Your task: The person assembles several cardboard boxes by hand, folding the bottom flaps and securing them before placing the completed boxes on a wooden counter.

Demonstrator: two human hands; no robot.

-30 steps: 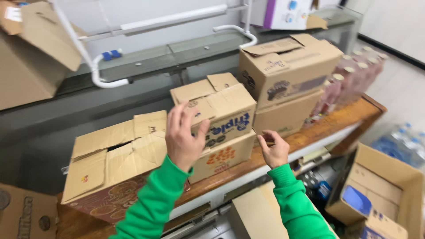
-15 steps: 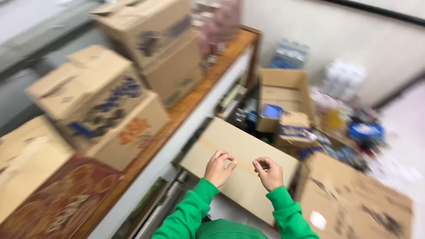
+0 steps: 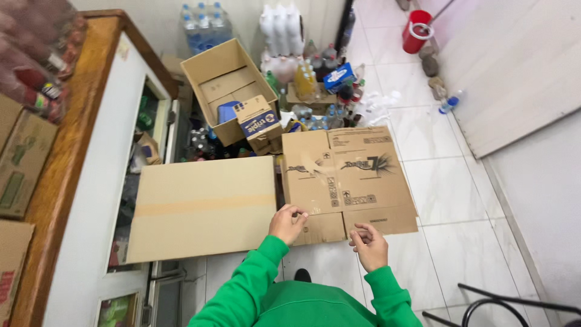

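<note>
**Head view: two flattened cartons under the hands**

Head view looks straight down. A plain flattened carton (image 3: 203, 206) lies level in front of the person, a pale tape strip running across it. Just beside it, to the right, sits a printed flattened carton (image 3: 348, 175) with dark graphics and its lower flaps spread.

The left hand (image 3: 288, 223) rests at the seam where the two cartons meet, fingers curled onto the edge of the printed carton's lower flap; whether it grips or merely touches cannot be told. The right hand (image 3: 368, 243) hovers just below the printed carton's lower right flap, fingers loosely bent, clamped on nothing. The hands are apart. Both sleeves are green.

Beyond the cartons stands an open cardboard box (image 3: 225, 85), with a small blue-and-white printed box (image 3: 259, 123) tilted against its near corner. Behind these are packs of water bottles (image 3: 203, 27), white jugs (image 3: 281, 27) and assorted smaller bottles. A wood-topped table (image 3: 72, 139) runs down the left, carrying brown boxes. White tiled floor (image 3: 448, 200) lies to the right, with a red bucket (image 3: 416, 30) at the far end.
</note>
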